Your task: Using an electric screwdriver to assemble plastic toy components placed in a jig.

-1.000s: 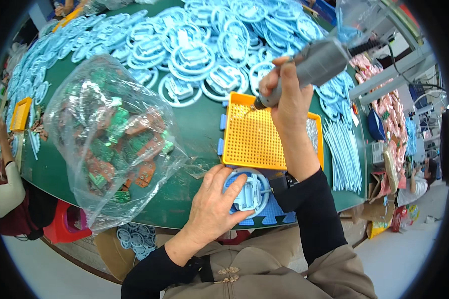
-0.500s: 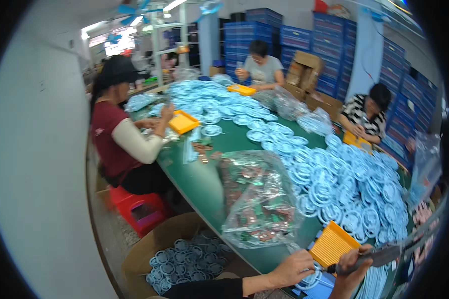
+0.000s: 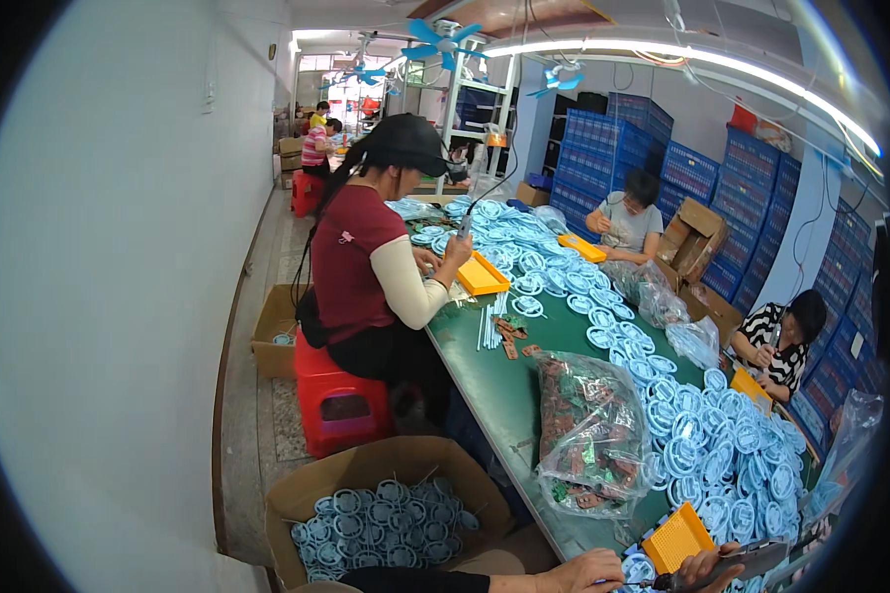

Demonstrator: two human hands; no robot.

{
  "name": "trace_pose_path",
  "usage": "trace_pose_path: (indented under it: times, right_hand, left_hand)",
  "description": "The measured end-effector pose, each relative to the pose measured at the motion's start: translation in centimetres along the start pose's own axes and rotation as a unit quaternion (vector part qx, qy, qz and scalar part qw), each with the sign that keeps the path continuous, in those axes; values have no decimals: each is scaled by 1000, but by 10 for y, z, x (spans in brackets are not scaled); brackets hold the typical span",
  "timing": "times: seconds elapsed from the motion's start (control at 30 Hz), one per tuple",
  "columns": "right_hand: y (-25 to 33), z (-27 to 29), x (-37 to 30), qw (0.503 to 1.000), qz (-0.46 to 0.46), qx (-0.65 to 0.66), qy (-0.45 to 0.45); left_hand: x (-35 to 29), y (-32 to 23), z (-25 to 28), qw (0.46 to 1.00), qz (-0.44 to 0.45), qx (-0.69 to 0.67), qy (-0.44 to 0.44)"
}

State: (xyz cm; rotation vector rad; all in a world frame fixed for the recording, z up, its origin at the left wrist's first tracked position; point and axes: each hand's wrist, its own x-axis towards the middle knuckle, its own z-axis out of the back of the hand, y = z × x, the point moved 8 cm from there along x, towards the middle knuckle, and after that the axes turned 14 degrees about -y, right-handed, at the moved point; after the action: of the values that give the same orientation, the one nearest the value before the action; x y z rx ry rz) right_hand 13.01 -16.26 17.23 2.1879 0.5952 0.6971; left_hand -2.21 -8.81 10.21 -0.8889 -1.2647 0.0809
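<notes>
At the lower edge, my right hand [image 3: 704, 567] is wrapped round a dark electric screwdriver [image 3: 761, 561], its thin shaft pointing left. Beside it, my left hand [image 3: 585, 571] has its fingers pressed together near the screwdriver's tip; what they hold is hidden. A light-blue round plastic part [image 3: 638, 567] lies between my hands. Just behind it sits a yellow ribbed tray [image 3: 678, 539]. A clear bag [image 3: 593, 435] of brown and green small boards stands beyond my left hand.
A heap of light-blue round parts [image 3: 722, 445] covers the right of the green table [image 3: 485, 371]. A carton [image 3: 287, 484] of similar parts stands on the floor at left. Co-workers sit round the table, the nearest [image 3: 366, 247] on a red stool [image 3: 341, 400]. Blue crates [image 3: 603, 148] are stacked behind.
The view has swung up and to the left, so my hands now show lower in the picture. The right hand still grips the screwdriver. The nearest co-worker now holds up a corded tool.
</notes>
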Motion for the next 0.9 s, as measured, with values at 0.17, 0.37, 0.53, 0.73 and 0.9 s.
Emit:
trace_pose_path:
  times: [0.17, 0.37, 0.53, 0.73, 0.9]
  right_hand:
    - [7, -25, -17, 999, 31, -7, 9]
    - [13, -29, -30, 997, 51, 25, 57]
    - [23, -18, -33, 995, 62, 48, 68]
    - [28, 41, -22, 987, 96, 105, 70]
    - [28, 13, -18, 986, 59, 121, 104]
  left_hand:
    - [-4, -10, 12, 998, 58, -36, 11]
    - [-28, 11, 6, 944, 291, -146, 42]
    - [-36, 6, -7, 927, 320, -191, 37]
    - [-51, 19, -50, 887, 354, -280, 97]
    - [-52, 38, -51, 830, 458, -304, 95]
